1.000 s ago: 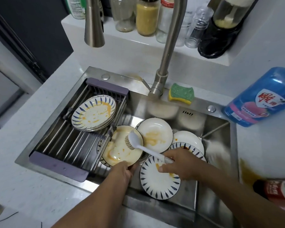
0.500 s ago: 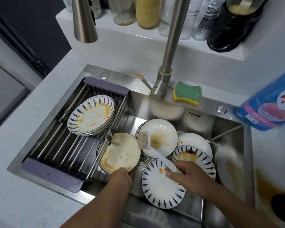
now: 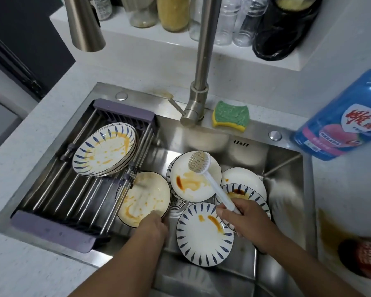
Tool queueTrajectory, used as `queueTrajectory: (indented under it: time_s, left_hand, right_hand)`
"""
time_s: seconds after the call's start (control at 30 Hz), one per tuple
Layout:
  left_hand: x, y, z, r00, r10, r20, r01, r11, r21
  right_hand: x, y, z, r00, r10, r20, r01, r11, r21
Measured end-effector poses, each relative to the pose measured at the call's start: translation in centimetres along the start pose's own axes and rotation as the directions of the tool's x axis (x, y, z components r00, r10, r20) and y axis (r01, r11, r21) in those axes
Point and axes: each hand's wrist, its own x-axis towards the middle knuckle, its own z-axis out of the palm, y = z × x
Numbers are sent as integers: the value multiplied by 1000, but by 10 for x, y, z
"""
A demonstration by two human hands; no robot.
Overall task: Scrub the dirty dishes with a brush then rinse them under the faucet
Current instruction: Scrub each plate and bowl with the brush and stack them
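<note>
left hand [image 3: 153,227] clamped on the rim of a sauce-smeared plate [image 3: 145,195] in the sink [image 3: 283,168], right hand [image 3: 244,221] wrapped round the brush [image 3: 212,184], bristles hung over a second messy plate [image 3: 191,185]

Soft even light, glare on sink [image 3: 287,168] (edges bowed, blurred)

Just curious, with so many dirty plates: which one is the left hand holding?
The leftmost plate in the basin, plain and orange-smeared, beside the rack; the left hand grips its near rim.
</note>
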Motion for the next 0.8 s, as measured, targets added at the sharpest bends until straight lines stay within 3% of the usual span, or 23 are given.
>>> queueTrajectory:
  time_s: [0.1, 0.17, 0.27, 0.33, 0.4, 0.53, 0.67, 0.8]
  left_hand:
    - [-11, -2, 10, 993, -98, -69, 100, 995, 22]
    - [-28, -3, 20, 995, -82, -52, 86, 993, 81]
    - [-76, -1, 40, 994, 9, 105, -37, 965, 261]
    - [-109, 8, 57, 958, 85, 272, -165, 944, 285]
    - [-150, 21, 76, 858, 186, 478, -367, 874, 318]
    - [-244, 53, 112, 535, 312, 785, -775, 552, 309]
    - [-300, 72, 154, 272, 246, 931, -933, 302, 193]
    - [-334, 68, 195, 155, 170, 973, -981, 139, 132]
  right_hand:
    - [-9, -18, -3, 998, -25, -55, 27, 999, 27]
    - [-17, -31, -4, 996, -25, -87, 32, 997, 75]
    - [-36, -55, -4, 985, -68, -159, 87, 989, 121]
    - [-50, -70, -2, 968, -104, -227, 137, 981, 137]
    - [-64, -81, 3, 948, -114, -296, 176, 966, 192]
    - [-89, -104, 3, 910, -58, -411, 220, 907, 359]
    - [-101, -123, -5, 864, -9, -504, 259, 866, 429]
    - [-109, -132, -19, 804, 10, -594, 303, 853, 425]
